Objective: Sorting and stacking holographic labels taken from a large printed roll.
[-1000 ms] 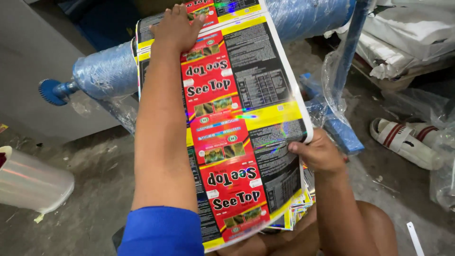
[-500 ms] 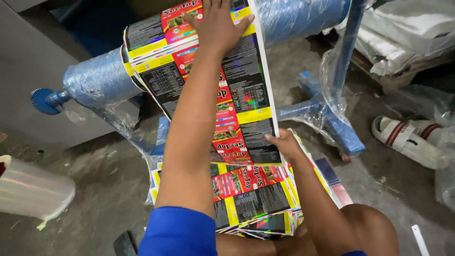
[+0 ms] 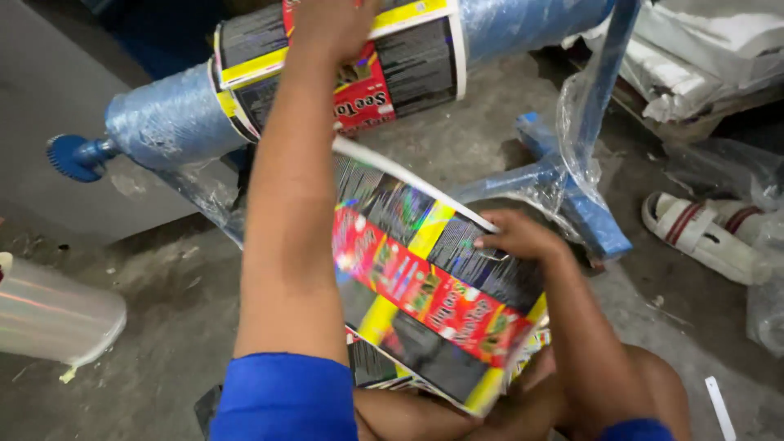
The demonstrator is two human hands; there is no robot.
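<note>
Head view showed my left hand (image 3: 331,24) stretched out, arm straight, fingers spread flat on the film (image 3: 408,65) wrapped over the blue roller (image 3: 163,122), while my right hand (image 3: 523,237) pinched the film's loose fold above my knees.

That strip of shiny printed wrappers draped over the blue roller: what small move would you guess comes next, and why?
Probably the left hand draws the printed strip further over the blue roller. It already presses the strip on top there, while the right hand pinches the strip's edge over the folded pile on the lap.
</note>
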